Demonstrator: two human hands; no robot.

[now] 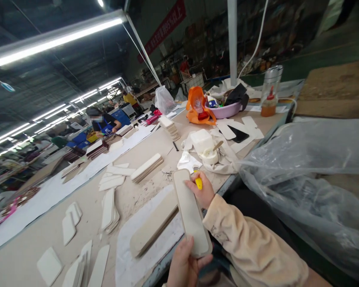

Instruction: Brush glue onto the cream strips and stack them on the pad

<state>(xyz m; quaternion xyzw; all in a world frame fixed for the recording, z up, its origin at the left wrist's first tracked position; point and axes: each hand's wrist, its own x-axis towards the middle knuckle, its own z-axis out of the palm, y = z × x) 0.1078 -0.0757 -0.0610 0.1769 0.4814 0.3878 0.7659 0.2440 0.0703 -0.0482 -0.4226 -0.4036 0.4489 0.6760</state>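
Long beige strip (190,211) — apparently leather — held tilted.

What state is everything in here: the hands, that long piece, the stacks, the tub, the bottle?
Left hand: grips the near end of the long flat piece, held up off the table.
Right hand: closed on a yellow tool, against the piece's edge.
Stack of strips: lying flat.
White tub: open, stick in it.
Bottle: upright, capped.
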